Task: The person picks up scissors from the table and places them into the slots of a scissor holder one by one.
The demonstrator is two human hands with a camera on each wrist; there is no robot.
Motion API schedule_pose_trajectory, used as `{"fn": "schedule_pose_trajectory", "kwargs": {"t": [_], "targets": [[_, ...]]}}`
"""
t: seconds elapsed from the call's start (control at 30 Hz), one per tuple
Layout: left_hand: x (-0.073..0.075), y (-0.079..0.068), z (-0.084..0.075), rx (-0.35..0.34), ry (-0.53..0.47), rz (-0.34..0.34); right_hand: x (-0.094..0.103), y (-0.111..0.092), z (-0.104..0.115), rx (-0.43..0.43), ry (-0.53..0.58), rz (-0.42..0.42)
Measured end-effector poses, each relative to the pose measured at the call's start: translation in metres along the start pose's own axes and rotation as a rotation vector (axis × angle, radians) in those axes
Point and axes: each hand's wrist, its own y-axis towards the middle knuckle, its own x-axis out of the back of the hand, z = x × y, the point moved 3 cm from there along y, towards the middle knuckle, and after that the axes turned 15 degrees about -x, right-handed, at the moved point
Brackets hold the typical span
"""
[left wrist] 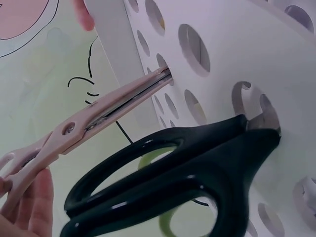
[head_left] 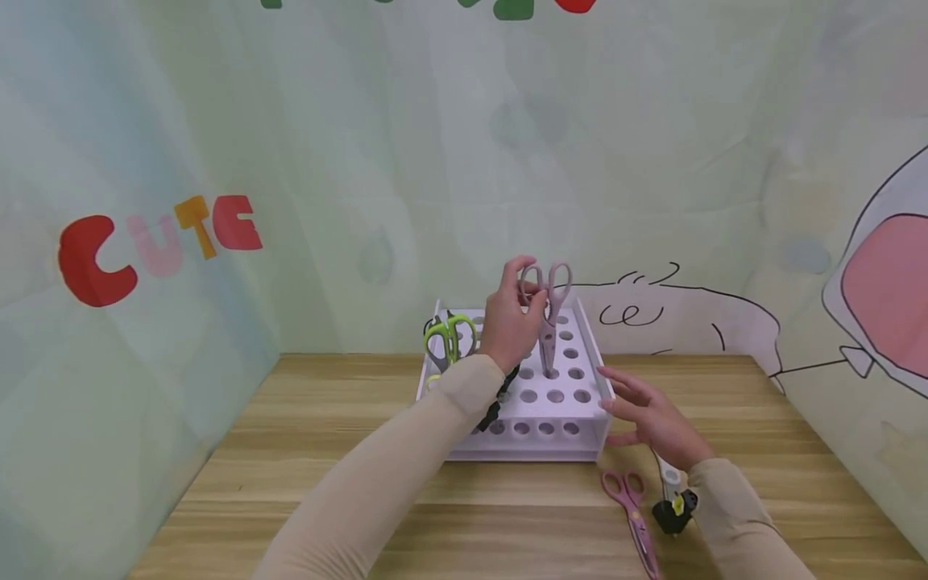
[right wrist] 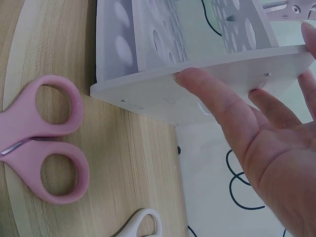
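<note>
My left hand point(head_left: 513, 322) grips pale pink scissors point(head_left: 548, 334) by a handle loop, above the white rack point(head_left: 536, 409) with round holes. The scissors point downward, and in the left wrist view their blade tips are at one of the holes. Black-handled scissors point(left wrist: 232, 163) stand with their blades in another hole. Green-handled scissors point(head_left: 451, 342) are at the rack's left side. With extended fingers, my right hand point(head_left: 656, 423) touches the outside of the rack's right wall point(right wrist: 197, 89).
Pink scissors point(right wrist: 24, 121) lie on the wooden table point(head_left: 348, 483) in front of the rack's right corner. White-handled scissors point(right wrist: 129, 228) lie near them, partly hidden by my right arm in the head view. A printed cloth backdrop point(head_left: 406, 177) rises behind the table.
</note>
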Motion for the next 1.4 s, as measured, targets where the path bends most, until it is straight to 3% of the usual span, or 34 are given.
{"fn": "schedule_pose_trajectory", "kwargs": {"t": [0.7,1.03,1.4], "targets": [[-0.017,-0.009,-0.002,-0.043,0.263,0.289,0.000,-0.002,0.001,0.009,0.009,0.024],[-0.021,-0.013,-0.001,-0.046,0.283,0.342,0.001,0.000,0.001,0.012,0.006,0.020],[-0.021,-0.017,0.002,-0.053,0.326,0.351,0.001,-0.001,0.002,0.007,0.010,0.023]]}}
